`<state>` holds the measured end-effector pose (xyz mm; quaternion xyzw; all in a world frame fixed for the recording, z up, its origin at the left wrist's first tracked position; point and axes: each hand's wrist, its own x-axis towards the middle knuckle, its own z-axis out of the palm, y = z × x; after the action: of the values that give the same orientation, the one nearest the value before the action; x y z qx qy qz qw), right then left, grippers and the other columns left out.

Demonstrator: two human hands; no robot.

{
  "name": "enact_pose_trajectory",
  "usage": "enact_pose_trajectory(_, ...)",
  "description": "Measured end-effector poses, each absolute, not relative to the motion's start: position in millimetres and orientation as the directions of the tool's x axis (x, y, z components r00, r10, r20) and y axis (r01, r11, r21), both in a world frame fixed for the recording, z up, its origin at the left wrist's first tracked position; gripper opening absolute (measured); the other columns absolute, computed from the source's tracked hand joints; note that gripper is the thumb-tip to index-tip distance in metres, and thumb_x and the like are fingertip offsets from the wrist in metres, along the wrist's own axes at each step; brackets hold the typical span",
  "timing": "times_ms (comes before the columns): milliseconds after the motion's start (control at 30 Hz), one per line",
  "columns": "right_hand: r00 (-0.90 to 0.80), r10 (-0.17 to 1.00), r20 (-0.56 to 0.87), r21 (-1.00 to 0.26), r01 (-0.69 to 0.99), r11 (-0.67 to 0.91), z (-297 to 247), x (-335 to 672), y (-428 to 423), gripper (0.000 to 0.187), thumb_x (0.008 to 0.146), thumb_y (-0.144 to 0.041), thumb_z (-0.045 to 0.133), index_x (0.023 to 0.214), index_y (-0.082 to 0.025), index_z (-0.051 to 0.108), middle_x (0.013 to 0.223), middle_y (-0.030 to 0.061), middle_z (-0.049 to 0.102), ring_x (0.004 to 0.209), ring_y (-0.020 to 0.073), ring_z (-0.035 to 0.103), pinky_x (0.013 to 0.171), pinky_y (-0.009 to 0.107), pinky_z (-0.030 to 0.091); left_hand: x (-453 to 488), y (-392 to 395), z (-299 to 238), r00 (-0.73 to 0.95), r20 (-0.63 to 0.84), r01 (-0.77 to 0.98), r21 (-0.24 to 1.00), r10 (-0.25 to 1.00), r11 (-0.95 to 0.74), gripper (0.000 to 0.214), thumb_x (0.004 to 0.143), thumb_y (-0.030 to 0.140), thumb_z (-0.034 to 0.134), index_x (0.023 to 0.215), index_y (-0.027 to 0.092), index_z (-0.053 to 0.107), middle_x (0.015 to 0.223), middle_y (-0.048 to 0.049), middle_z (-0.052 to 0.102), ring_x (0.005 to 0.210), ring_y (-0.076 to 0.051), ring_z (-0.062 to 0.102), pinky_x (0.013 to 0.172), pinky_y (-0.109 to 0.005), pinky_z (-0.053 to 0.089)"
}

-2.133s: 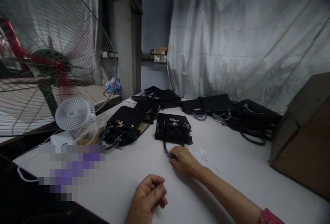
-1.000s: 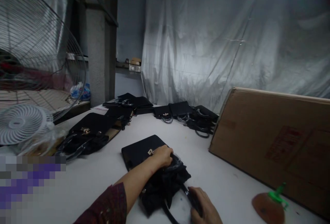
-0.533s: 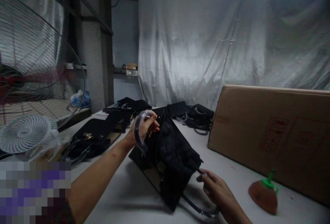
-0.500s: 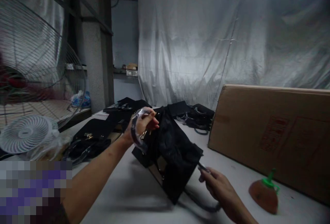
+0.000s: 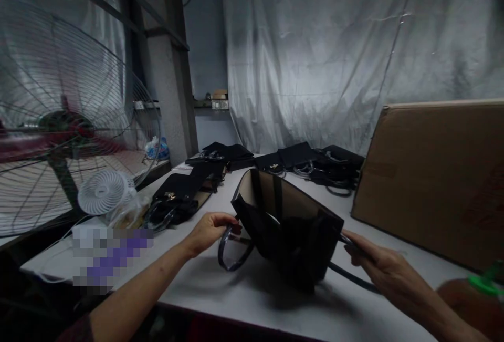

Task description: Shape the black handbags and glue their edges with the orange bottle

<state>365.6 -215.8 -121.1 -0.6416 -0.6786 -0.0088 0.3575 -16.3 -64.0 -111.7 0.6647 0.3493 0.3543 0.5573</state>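
Observation:
A black handbag (image 5: 291,247) with a beige lining stands tilted over the white table, its mouth spread. My left hand (image 5: 214,229) is closed at the bag's left side, pinching the top of a looped handle (image 5: 232,263) that looks wrapped in clear film. On the other side my right hand (image 5: 378,258) grips a dark handle close to the bag's right corner. A further dark strap (image 5: 352,277) runs from the bag beneath my right hand. The bag hides some of my left fingertips.
Several black bags lie at the left (image 5: 177,189) and the back (image 5: 297,154) of the table (image 5: 205,289). A large cardboard box (image 5: 429,184) stands at right, a green-capped bottle (image 5: 468,300) before it. At left are a small white fan (image 5: 103,192) and a large caged fan (image 5: 66,126).
The bag has turned so its beige inside shows, and its mouth has opened wider. My left hand has moved lower, beside the bag. The view has shifted left.

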Motion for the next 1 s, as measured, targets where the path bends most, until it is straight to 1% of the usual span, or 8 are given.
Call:
enact_pose_trajectory(100,0.078,0.873,0.482,-0.401,0.905,0.141,-134.0,369.9,-211.1,0.052,0.087,-0.051,0.049,0.131,-0.023,0.056,0.105,0.0081,0.072,0.087,0.0247,0.071,0.071,0.033,0.057,-13.3,-70.8,-109.1,0.5,0.057,0.04,0.995,0.864,-0.089,0.019,0.07,0.019,0.058,0.086,0.009,0.063,0.089,-0.0115,0.069,0.084,-0.022,0.068,0.071,-0.03,0.053)
enact_pose_trajectory(233,0.05,0.814,0.579,-0.305,0.939,0.158,-142.1,371.9,-210.0,0.052,0.088,-0.053,0.049,0.13,-0.022,0.054,0.118,0.0092,0.067,0.099,0.0257,0.068,0.082,0.035,0.056,4.2,-81.8,-88.9,0.448,0.008,0.111,0.992,0.894,-0.065,0.023,0.074,0.027,0.06,0.09,0.014,0.049,0.102,-0.0101,0.061,0.083,-0.021,0.067,0.063,-0.029,0.053)
enact_pose_trajectory(367,0.058,0.594,0.802,-0.126,0.989,0.073,-147.6,354.8,-219.6,0.058,0.089,-0.05,0.05,0.136,-0.015,0.047,0.12,0.0163,0.062,0.106,0.0321,0.062,0.089,0.046,0.05,29.9,-84.3,-79.1,0.32,0.005,0.263,0.96,0.947,-0.094,0.046,0.07,0.032,0.068,0.104,0.018,0.04,0.115,-0.0134,0.053,0.077,-0.018,0.065,0.05,-0.024,0.052)
enact_pose_trajectory(433,0.015,0.451,0.892,-0.013,1.0,-0.009,-150.9,340.6,-230.4,0.057,0.087,-0.039,0.059,0.138,-0.016,0.046,0.12,0.0175,0.061,0.106,0.035,0.06,0.095,0.053,0.043,38.9,-81.3,-77.1,0.267,0.055,0.309,0.941,0.962,-0.14,0.059,0.068,0.034,0.069,0.115,0.02,0.036,0.126,-0.0153,0.046,0.077,-0.017,0.063,0.045,-0.022,0.049)
enact_pose_trajectory(500,-0.069,0.384,0.921,0.084,0.996,-0.023,-157.3,326.1,-242.2,0.055,0.084,-0.022,0.064,0.137,-0.021,0.048,0.115,0.014,0.064,0.098,0.031,0.063,0.096,0.051,0.041,44.8,-76.8,-75.2,0.228,0.093,0.356,0.919,0.969,-0.171,0.065,0.069,0.033,0.067,0.122,0.021,0.033,0.126,-0.0151,0.045,0.075,-0.015,0.061,0.043,-0.019,0.047)
enact_pose_trajectory(667,-0.41,0.517,0.752,0.198,0.888,0.416,-187.0,301.6,-248.1,0.043,0.083,-0.006,0.049,0.123,-0.021,0.057,0.112,0.0087,0.066,0.102,0.0213,0.063,0.089,0.032,0.05,55.0,-68.2,-70.6,0.26,0.148,0.442,0.86,0.954,-0.254,0.04,0.068,0.019,0.058,0.106,0.017,0.05,0.107,-0.0102,0.053,0.063,-0.011,0.056,0.041,-0.017,0.041)
enact_pose_trajectory(867,-0.103,0.849,0.518,-0.077,0.983,0.166,-185.3,285.0,-201.5,0.045,0.08,-0.002,0.037,0.117,-0.017,0.058,0.107,0.0118,0.065,0.09,0.0221,0.065,0.066,0.028,0.053,57.7,-71.7,-74.3,0.41,0.146,0.308,0.907,0.901,-0.287,0.029,0.07,0.017,0.049,0.099,0.02,0.051,0.071,0.0036,0.05,0.044,-0.007,0.043,0.037,-0.017,0.036)
enact_pose_trajectory(1000,0.067,0.943,0.327,-0.17,0.985,-0.011,-146.5,268.0,-163.0,0.033,0.083,-0.009,0.042,0.11,-0.016,0.059,0.095,0.0119,0.066,0.075,0.0221,0.065,0.062,0.03,0.048,51.2,-87.9,-67.1,0.574,0.128,0.262,0.907,0.809,-0.329,0.025,0.07,0.017,0.051,0.094,0.019,0.053,0.065,0.0055,0.045,0.043,-0.006,0.041,0.036,-0.016,0.033)
